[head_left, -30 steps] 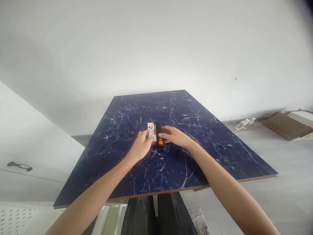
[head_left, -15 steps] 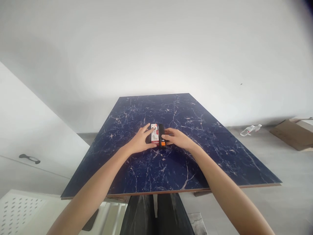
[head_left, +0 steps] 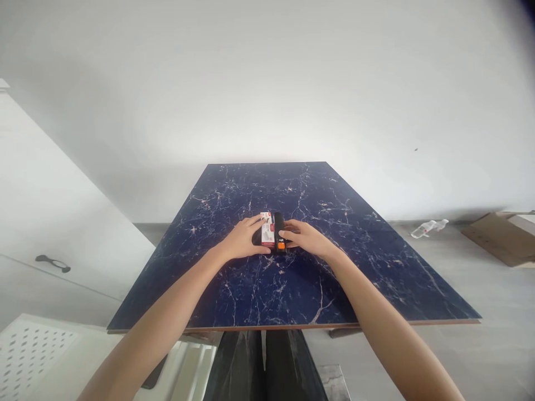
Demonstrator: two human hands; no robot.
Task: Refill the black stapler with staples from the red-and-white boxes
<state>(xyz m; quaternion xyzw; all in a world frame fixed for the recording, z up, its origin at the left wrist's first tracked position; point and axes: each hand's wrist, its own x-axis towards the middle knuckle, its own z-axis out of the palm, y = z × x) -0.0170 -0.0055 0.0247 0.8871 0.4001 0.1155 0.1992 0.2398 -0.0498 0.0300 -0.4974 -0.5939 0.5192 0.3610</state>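
Near the middle of the blue table [head_left: 259, 295], a small white-and-red box [head_left: 267, 236] lies against the left side of a black stapler [head_left: 278, 224] with an orange patch at its near end. My left hand [head_left: 246, 238] curves round the box from the left, fingers at its far end and thumb at its near end. From the right, my right hand [head_left: 301, 236] grips the stapler, thumb on top and fingers along its right side. The undersides of both things are hidden.
A white wall stands behind the table. On the floor at right lie a clear plastic bottle [head_left: 428, 228] and a cardboard box [head_left: 499, 238]. At left are a white door or panel with a dark handle [head_left: 53, 263] and a perforated white surface [head_left: 33, 348].
The view has shifted slightly. My left fingers have drawn closer together and lie lower over the box. The box and the stapler remain side by side, with my right hand still on the stapler.
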